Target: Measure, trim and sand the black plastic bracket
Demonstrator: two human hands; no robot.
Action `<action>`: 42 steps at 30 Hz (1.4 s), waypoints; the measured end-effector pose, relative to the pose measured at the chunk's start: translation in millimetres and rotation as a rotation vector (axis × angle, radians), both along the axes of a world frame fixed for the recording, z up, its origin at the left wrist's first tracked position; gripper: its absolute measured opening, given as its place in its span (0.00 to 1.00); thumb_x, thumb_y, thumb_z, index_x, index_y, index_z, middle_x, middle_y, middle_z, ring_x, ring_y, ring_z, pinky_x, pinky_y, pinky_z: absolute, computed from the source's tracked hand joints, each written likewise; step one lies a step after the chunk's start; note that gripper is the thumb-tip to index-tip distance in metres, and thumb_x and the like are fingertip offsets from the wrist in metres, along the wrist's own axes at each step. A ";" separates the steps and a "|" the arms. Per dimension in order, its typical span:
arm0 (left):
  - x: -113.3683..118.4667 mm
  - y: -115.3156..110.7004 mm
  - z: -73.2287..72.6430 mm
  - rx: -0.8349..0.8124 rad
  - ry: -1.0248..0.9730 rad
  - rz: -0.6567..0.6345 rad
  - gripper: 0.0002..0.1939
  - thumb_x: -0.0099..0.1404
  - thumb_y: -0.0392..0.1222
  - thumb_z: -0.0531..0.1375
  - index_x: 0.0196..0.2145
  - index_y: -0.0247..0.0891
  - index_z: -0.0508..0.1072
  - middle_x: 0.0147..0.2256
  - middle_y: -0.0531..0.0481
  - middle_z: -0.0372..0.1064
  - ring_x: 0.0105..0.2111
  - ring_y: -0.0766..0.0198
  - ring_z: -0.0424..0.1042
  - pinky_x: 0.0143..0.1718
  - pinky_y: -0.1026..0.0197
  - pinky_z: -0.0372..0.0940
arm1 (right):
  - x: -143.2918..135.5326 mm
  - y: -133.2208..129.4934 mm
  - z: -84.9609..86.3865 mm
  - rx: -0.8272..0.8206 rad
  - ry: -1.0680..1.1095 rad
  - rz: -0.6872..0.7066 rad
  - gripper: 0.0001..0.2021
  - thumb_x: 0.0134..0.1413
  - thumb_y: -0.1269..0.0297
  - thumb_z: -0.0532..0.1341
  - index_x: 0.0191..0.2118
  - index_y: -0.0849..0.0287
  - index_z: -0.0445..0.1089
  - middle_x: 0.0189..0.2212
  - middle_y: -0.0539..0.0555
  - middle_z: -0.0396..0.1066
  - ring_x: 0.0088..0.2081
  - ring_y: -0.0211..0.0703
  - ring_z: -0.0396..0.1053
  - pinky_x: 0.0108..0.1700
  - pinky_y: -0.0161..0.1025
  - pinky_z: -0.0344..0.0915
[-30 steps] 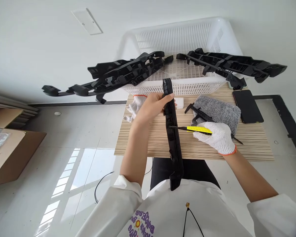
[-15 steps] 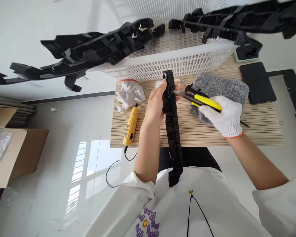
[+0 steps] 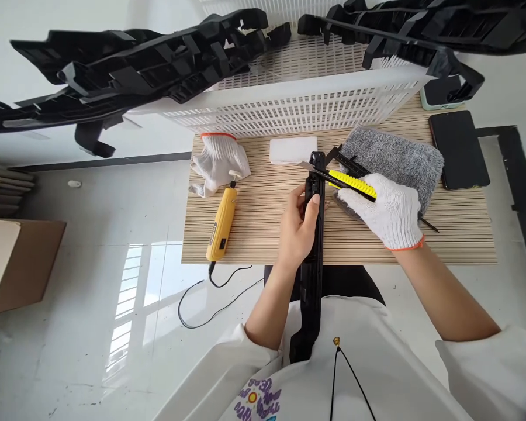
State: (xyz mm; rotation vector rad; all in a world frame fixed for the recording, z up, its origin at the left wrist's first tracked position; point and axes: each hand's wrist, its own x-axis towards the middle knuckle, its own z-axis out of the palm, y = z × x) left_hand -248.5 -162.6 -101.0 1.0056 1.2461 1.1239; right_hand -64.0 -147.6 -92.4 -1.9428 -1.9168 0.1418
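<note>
My bare left hand (image 3: 298, 225) is closed round a long black plastic part (image 3: 311, 286), thumb on top. The part runs from above the table down to my lap, its lower end against my shirt. My right hand (image 3: 390, 207), in a white knit glove with an orange cuff, grips a yellow and black utility knife (image 3: 353, 182). Its blade is out and lies across the upper end of the part; whether it touches cannot be told. Beyond the knife, a black caliper (image 3: 350, 164) rests on a grey cloth (image 3: 390, 155).
A white perforated basket (image 3: 284, 108) at the back holds several black plastic parts (image 3: 158, 70) that jut out both sides. On the table (image 3: 263, 234) are a white glove (image 3: 221, 161), a yellow rotary tool (image 3: 222, 225), a white block (image 3: 293, 149) and a black phone (image 3: 459, 149).
My left hand has moved down along the part and right. The part's upper end is lower and further right, uncovering the white block. The knife has shifted slightly left.
</note>
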 end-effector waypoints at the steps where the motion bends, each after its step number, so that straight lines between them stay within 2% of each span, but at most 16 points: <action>1: -1.0 -0.4 -0.2 -0.005 0.005 0.008 0.16 0.73 0.52 0.61 0.53 0.44 0.70 0.42 0.48 0.80 0.44 0.58 0.81 0.46 0.59 0.72 | 0.0 0.1 0.5 -0.006 0.005 0.006 0.30 0.59 0.31 0.57 0.40 0.54 0.79 0.25 0.56 0.76 0.26 0.48 0.72 0.28 0.42 0.52; 6: -1.8 3.5 -4.8 0.031 0.029 0.041 0.15 0.73 0.52 0.60 0.52 0.43 0.70 0.39 0.49 0.79 0.38 0.61 0.81 0.40 0.61 0.73 | 1.5 -1.0 0.5 -0.029 0.007 0.043 0.29 0.59 0.31 0.58 0.40 0.54 0.80 0.27 0.56 0.77 0.27 0.47 0.72 0.29 0.42 0.52; 10: -1.3 3.6 -11.3 0.097 -0.002 0.034 0.18 0.74 0.54 0.59 0.54 0.40 0.68 0.39 0.48 0.78 0.34 0.62 0.80 0.36 0.61 0.74 | 3.8 -3.7 -1.9 0.010 0.001 0.048 0.31 0.61 0.32 0.56 0.42 0.55 0.80 0.28 0.55 0.78 0.28 0.46 0.73 0.29 0.40 0.54; 15: -2.5 5.4 -11.4 0.061 -0.062 0.090 0.20 0.73 0.57 0.60 0.53 0.41 0.67 0.40 0.48 0.75 0.32 0.64 0.79 0.31 0.63 0.74 | 5.4 -5.2 -6.4 0.024 -0.016 0.125 0.29 0.60 0.32 0.58 0.39 0.54 0.80 0.25 0.52 0.77 0.25 0.44 0.72 0.29 0.38 0.54; 19: -0.5 7.1 -10.6 0.030 -0.128 0.100 0.27 0.71 0.56 0.63 0.60 0.43 0.62 0.39 0.51 0.72 0.32 0.65 0.78 0.28 0.66 0.73 | 5.1 -3.0 -8.4 0.040 -0.020 0.098 0.29 0.61 0.32 0.57 0.40 0.54 0.80 0.26 0.52 0.77 0.26 0.44 0.73 0.28 0.37 0.53; 22: 1.4 9.0 -12.8 0.000 -0.155 0.085 0.31 0.68 0.56 0.66 0.61 0.43 0.59 0.41 0.50 0.71 0.30 0.66 0.77 0.26 0.66 0.71 | 5.2 -1.2 -10.1 0.037 0.000 0.073 0.30 0.61 0.31 0.56 0.41 0.54 0.80 0.26 0.52 0.78 0.26 0.45 0.74 0.28 0.37 0.54; 26: 0.9 12.9 -16.8 0.009 -0.222 0.067 0.34 0.63 0.60 0.68 0.58 0.40 0.63 0.38 0.51 0.71 0.30 0.63 0.77 0.24 0.64 0.71 | 6.3 -0.5 -18.8 0.105 -0.029 0.045 0.32 0.63 0.31 0.53 0.38 0.55 0.79 0.25 0.53 0.77 0.26 0.46 0.74 0.28 0.38 0.54; 27: 0.1 13.8 -17.7 0.019 -0.241 0.066 0.33 0.62 0.61 0.68 0.56 0.39 0.65 0.37 0.51 0.71 0.30 0.62 0.77 0.24 0.64 0.71 | 6.5 0.0 -21.7 0.101 -0.025 0.080 0.31 0.64 0.32 0.53 0.40 0.55 0.78 0.27 0.53 0.78 0.27 0.46 0.75 0.29 0.38 0.55; 31: -5.6 13.5 -20.4 0.044 -0.264 0.003 0.31 0.59 0.62 0.69 0.48 0.35 0.70 0.35 0.50 0.73 0.31 0.61 0.78 0.31 0.61 0.73 | 4.7 3.3 -26.3 0.092 -0.064 0.037 0.30 0.66 0.33 0.51 0.43 0.53 0.78 0.31 0.53 0.80 0.30 0.49 0.78 0.30 0.39 0.55; 34: -14.7 2.7 -18.6 0.035 -0.222 -0.070 0.34 0.55 0.61 0.72 0.50 0.35 0.70 0.36 0.50 0.72 0.29 0.62 0.78 0.31 0.60 0.74 | 0.5 3.3 -17.9 0.019 -0.097 0.002 0.28 0.67 0.35 0.52 0.47 0.52 0.77 0.36 0.53 0.81 0.35 0.51 0.79 0.31 0.39 0.56; 37: -30.4 -19.3 -11.4 -0.044 -0.214 -0.176 0.38 0.55 0.59 0.73 0.54 0.36 0.68 0.43 0.47 0.72 0.28 0.62 0.77 0.27 0.60 0.73 | -4.7 1.1 -6.0 -0.048 -0.143 -0.019 0.26 0.67 0.37 0.52 0.49 0.51 0.75 0.38 0.54 0.81 0.39 0.52 0.80 0.33 0.39 0.57; 39: -43.8 -37.6 -4.9 -0.109 -0.243 -0.254 0.35 0.58 0.56 0.71 0.57 0.38 0.67 0.50 0.44 0.70 0.31 0.62 0.79 0.27 0.59 0.74 | -7.6 -0.2 -0.1 -0.076 -0.179 -0.011 0.25 0.68 0.37 0.52 0.49 0.51 0.75 0.39 0.55 0.81 0.40 0.53 0.80 0.35 0.39 0.59; 42: -63.9 -64.8 1.8 -0.155 -0.273 -0.372 0.32 0.62 0.51 0.70 0.60 0.42 0.66 0.58 0.41 0.66 0.40 0.58 0.81 0.33 0.59 0.77 | -9.9 -1.2 5.9 -0.101 -0.199 -0.015 0.26 0.68 0.37 0.51 0.51 0.52 0.73 0.40 0.56 0.81 0.42 0.53 0.79 0.36 0.40 0.60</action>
